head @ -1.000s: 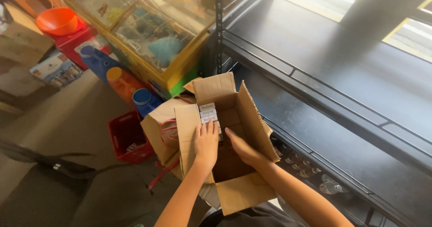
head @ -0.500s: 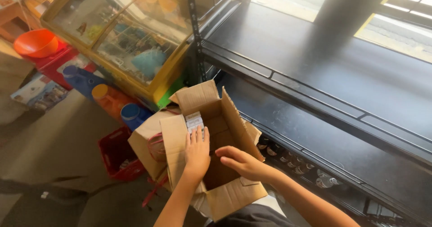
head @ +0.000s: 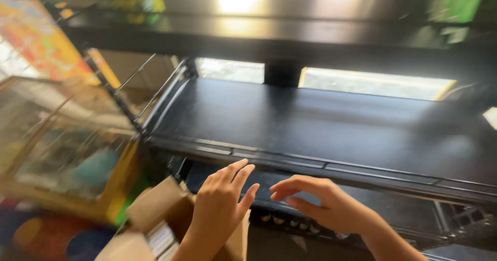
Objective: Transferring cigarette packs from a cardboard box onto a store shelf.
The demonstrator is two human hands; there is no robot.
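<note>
Brown cardboard box [head: 171, 225], flaps open, now sits low left below the black metal shelf [head: 321, 131]; both hands have lifted off it. Left hand [head: 220, 204] and right hand [head: 323, 204] hover above, fingers spread, holding nothing.

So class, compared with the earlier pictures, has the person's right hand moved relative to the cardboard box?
Yes. The right hand has lifted out of the open cardboard box and now hovers empty, right of it, before the edge of the black shelf.
</note>
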